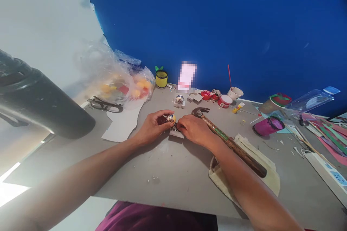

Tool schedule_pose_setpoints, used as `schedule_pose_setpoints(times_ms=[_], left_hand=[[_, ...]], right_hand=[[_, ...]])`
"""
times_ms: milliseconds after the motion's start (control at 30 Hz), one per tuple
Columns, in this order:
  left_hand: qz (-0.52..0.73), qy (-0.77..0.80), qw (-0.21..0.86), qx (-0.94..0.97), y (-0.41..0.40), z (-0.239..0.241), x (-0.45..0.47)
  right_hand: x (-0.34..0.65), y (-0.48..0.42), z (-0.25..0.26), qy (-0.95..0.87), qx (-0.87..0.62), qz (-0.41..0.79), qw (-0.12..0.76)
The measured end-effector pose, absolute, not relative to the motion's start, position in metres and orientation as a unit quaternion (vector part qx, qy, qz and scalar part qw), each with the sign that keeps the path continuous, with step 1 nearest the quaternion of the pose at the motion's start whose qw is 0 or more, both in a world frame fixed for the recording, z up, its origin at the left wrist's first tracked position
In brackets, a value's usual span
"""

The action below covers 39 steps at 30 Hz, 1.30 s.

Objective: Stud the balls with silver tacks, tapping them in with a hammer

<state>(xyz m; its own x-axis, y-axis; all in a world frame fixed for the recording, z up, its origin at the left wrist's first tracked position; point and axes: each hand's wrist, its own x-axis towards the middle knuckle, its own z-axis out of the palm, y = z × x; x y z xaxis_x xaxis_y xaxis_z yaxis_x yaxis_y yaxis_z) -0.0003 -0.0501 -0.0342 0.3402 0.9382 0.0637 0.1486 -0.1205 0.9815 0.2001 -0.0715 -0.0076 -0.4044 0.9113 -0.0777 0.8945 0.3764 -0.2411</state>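
Between the thumb and fingers of my left hand [154, 127] is a small ball [170, 118], covered in shiny silver bits with some yellow showing at its right side. My right hand [193, 130] is closed right beside it, fingers pinched together; what they hold is hidden. Under those fingertips a small folded white card [176, 134] rests on the table, with dark shiny bits at its upper edge. Farther back, a second silver object [179, 99], round and mirror-like, sits on a small pale piece.
A claw hammer [230, 144] lies on a folded cloth [267, 162] by my right forearm. Behind are a yellow pot [161, 79], a white cup [235, 93] and a glue stick [238, 107]. Glasses [105, 105] and a plastic bag [119, 75] are left; a dark cylinder [51, 101] stands nearer.
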Motion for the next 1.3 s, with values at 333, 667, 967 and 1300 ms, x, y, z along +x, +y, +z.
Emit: schedule_pose_setpoints(times_ms=[333, 667, 967, 1300], left_hand=[[0.385, 0.428, 0.515, 0.635, -0.051, -0.033, -0.001], [0.387, 0.417, 0.511, 0.645, -0.051, -0.033, -0.002], [0.403, 0.392, 0.521, 0.642, -0.054, -0.033, -0.001], [0.414, 0.403, 0.496, 0.648, -0.06, -0.026, 0.0]], right_hand=[[0.196, -0.073, -0.012, -0.84, -0.54, 0.05, 0.008], [0.204, -0.069, -0.01, -0.82, -0.539, 0.157, 0.112], [0.202, -0.064, -0.015, -0.585, -0.462, 0.528, 0.407], [0.178, -0.071, -0.028, -0.544, -0.466, 0.514, 0.471]])
